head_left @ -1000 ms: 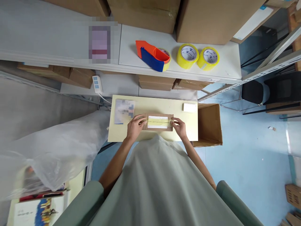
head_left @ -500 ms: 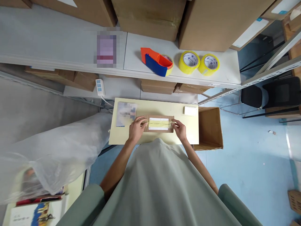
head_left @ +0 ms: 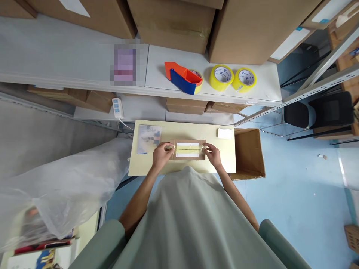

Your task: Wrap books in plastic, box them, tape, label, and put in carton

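Observation:
A small flat cardboard box (head_left: 189, 157) lies on the cream table (head_left: 179, 130), with white showing in the middle of its top. Along its length runs a strip of yellowish clear packing tape (head_left: 187, 151). My left hand (head_left: 161, 156) is closed, thumb and fingers pinching the tape at the box's left end. At the right end my right hand (head_left: 213, 155) pinches the other end of the tape, also closed. The fingers partly hide both tape ends.
A plastic-wrapped paper (head_left: 148, 139) and a small white box (head_left: 225, 133) share the tabletop. On the shelf (head_left: 157, 74) ahead are an orange-and-blue tape dispenser (head_left: 182, 77), two yellow tape rolls (head_left: 221, 77) and large cartons. An open carton (head_left: 249, 153) stands right of the table.
My view has shifted slightly, so shelf and table appear a little lower and further left. Both hands stay at the ends of the box, their fingers slightly moved on the tape.

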`<state>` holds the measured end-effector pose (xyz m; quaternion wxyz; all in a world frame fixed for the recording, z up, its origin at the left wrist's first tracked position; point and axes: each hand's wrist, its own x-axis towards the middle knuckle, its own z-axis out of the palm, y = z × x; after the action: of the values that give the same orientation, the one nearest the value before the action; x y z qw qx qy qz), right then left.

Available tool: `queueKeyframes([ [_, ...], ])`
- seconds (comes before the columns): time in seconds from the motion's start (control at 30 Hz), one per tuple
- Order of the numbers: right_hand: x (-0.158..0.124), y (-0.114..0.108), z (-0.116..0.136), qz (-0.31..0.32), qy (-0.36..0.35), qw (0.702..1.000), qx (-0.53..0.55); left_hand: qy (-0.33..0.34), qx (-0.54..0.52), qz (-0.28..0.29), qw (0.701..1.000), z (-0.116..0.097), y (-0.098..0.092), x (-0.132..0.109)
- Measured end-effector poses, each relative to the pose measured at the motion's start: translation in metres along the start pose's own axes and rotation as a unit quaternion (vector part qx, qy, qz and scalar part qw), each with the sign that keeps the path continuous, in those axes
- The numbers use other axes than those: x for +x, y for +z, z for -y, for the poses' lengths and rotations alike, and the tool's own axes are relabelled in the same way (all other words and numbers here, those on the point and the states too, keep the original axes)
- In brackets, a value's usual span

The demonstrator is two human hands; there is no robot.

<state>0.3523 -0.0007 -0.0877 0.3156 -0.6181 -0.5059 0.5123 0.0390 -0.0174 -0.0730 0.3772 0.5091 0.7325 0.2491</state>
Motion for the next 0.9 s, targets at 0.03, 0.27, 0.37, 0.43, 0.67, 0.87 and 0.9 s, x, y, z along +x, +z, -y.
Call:
queueKeyframes([
  [0.03,-0.001,0.000,-0.001,0.000,0.000,1.000,0.006,0.001,-0.008,0.004,1.000,0.002,0.000,0.001],
  [0.27,-0.009,-0.007,0.005,0.014,-0.032,0.998,-0.054,0.064,0.001,0.007,0.998,0.005,-0.006,0.004],
  [0.37,0.000,-0.017,0.031,0.006,-0.072,0.992,-0.104,0.116,0.014,-0.024,0.993,-0.010,-0.015,0.011],
  [0.43,0.012,-0.023,0.061,-0.005,-0.115,0.986,-0.122,0.148,0.004,-0.040,0.988,-0.026,-0.026,0.020],
  [0.67,0.084,-0.015,0.208,-0.029,-0.301,0.921,-0.246,0.262,-0.081,-0.121,0.954,-0.104,-0.075,0.058],
  [0.87,0.166,0.038,0.273,-0.034,-0.339,0.849,-0.404,0.326,-0.116,-0.172,0.922,-0.149,-0.104,0.064],
  [0.9,0.177,0.048,0.275,-0.034,-0.319,0.845,-0.428,0.330,-0.116,-0.173,0.921,-0.151,-0.107,0.062],
])
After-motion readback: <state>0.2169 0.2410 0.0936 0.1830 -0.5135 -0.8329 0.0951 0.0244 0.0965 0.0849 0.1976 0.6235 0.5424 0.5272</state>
